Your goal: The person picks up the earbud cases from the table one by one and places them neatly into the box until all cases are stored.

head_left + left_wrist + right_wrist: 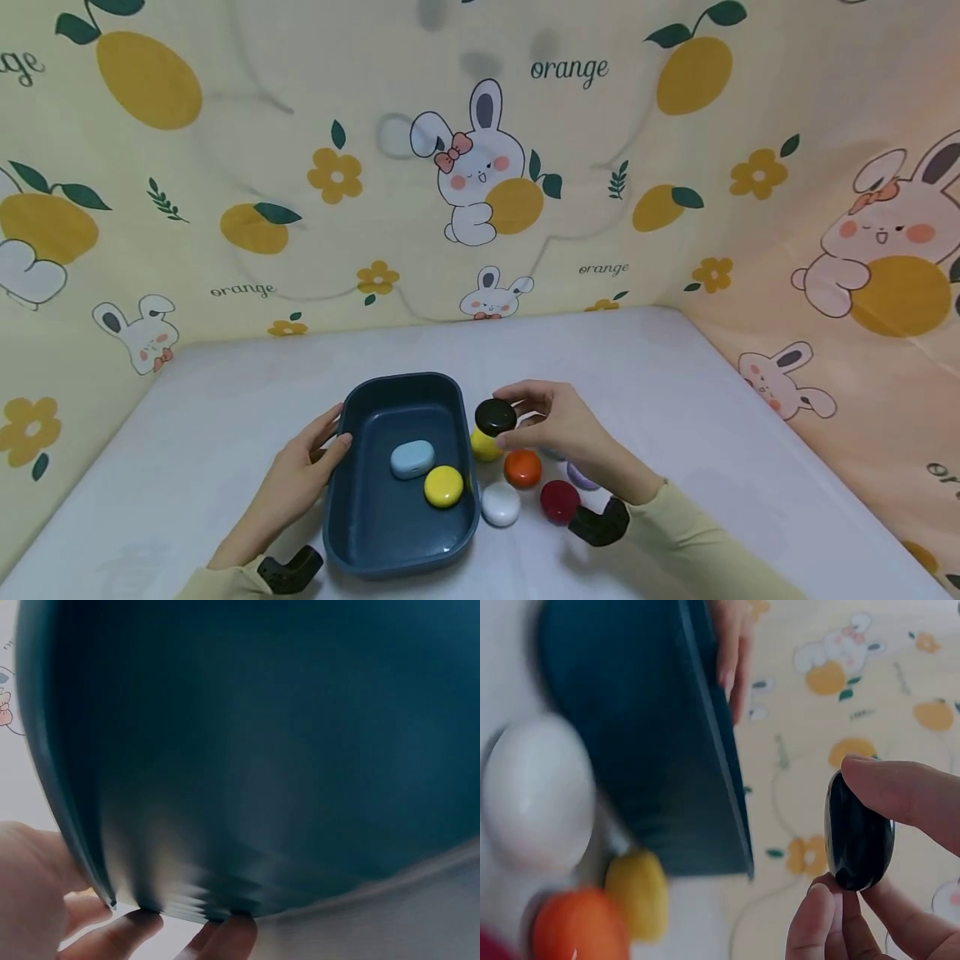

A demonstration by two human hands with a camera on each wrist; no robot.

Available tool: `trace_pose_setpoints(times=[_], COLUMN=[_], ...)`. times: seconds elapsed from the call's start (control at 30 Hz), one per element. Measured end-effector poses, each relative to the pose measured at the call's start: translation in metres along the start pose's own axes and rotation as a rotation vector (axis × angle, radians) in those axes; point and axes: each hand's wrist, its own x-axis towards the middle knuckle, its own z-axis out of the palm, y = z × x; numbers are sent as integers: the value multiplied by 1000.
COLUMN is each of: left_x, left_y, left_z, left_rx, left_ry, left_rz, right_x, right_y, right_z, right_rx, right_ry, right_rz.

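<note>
A dark blue rectangular tray (401,546) with rounded corners stands on the white surface. My left hand (300,471) holds its left side, thumb at the rim and fingers against the outer wall, seen in the left wrist view at the fingertips (234,937). Inside lie a light blue oblong piece (412,460) and a round yellow piece (443,487). Just right of the tray, raised above the surface, my right hand (558,421) pinches a glossy black rounded disc (859,832) between thumb and fingers. Below it, a second yellow piece (485,446) is partly hidden.
Beside the tray's right wall lie an orange piece (522,468), a white piece (501,504) and a dark red piece (560,502). A purple piece (582,476) shows partly under the right wrist. Printed fabric (480,50) encloses the back and sides.
</note>
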Motion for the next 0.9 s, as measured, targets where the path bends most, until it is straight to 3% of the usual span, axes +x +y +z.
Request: trace_pose_setpoints(times=[0.27,0.57,0.7,0.9], left_x=[0,2,2,1], left_y=[0,-4,-3,-2], left_z=[-2,-3,-2,-1], left_rx=[4,8,5,-30], left_ry=[-6,-4,-6,-17], left_rz=[20,6,8,-6], right_x=[-1,-3,-2,0], right_y=[-23,-27,-21,-9], right_z=[40,76,87,96], right_rx=[74,152,125,-10], right_ry=[-66,-120,-138,-175], right_rz=[-14,-13,-64,-143])
